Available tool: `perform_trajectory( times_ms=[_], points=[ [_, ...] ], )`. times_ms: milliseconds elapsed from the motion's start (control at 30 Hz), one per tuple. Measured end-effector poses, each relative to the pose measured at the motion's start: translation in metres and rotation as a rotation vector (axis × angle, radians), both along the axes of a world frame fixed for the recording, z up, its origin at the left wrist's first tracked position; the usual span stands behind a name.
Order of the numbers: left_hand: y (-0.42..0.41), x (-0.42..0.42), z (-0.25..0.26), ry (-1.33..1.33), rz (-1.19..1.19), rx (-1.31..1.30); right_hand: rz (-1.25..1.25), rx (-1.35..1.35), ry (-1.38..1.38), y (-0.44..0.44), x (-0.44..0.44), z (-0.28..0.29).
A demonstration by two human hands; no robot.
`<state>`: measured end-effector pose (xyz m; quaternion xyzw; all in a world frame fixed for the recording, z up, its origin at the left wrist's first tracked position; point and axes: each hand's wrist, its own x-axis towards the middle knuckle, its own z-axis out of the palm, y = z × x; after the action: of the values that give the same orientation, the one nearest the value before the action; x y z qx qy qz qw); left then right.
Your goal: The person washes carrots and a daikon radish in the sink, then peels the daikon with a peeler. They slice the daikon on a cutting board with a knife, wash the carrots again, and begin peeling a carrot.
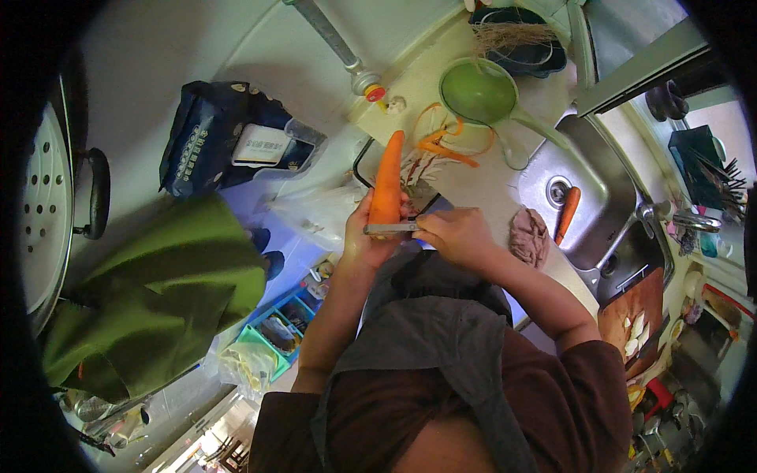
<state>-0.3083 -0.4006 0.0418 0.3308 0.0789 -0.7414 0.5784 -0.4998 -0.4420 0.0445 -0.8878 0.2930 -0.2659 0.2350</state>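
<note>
My left hand (pixel 371 232) is closed around the thick end of a bright orange carrot (pixel 388 177), whose narrow tip points away from me. In my right hand (pixel 452 235) is a metal peeler (pixel 391 228), lying across the carrot near its thick end. Orange peel strips (pixel 443 145) lie on the counter beyond my hands, with whitish scraps beside them. A second carrot (pixel 568 214), darker and unpeeled in look, lies in the steel sink (pixel 582 159) at the right. A crumpled brownish cloth (pixel 529 237) rests on the counter by the sink.
A green long-handled ladle (pixel 479 91) lies on the far counter beside a dark basin (pixel 544 53). At the right, a wooden cutting board (pixel 641 301) holds white pieces. A blue wipes pack (pixel 236 142), a green cloth (pixel 171 295) and a lidded pan (pixel 47 207) are at the left.
</note>
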Motion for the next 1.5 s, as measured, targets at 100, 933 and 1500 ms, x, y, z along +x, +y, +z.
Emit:
perform_trajectory(
  times_ms=[100,933,1500],
  points=[
    [0.005,-0.001,0.010,-0.025,-0.005,-0.014,0.018,-0.037,-0.005,-0.005,0.001,0.008],
    [-0.011,0.006,-0.023,-0.060,-0.019,0.099,-0.043,0.141,0.024,-0.012,0.002,-0.008],
    [0.024,0.000,-0.015,-0.058,-0.094,0.027,-0.405,0.332,0.343,-0.093,0.002,-0.095]
  ],
)
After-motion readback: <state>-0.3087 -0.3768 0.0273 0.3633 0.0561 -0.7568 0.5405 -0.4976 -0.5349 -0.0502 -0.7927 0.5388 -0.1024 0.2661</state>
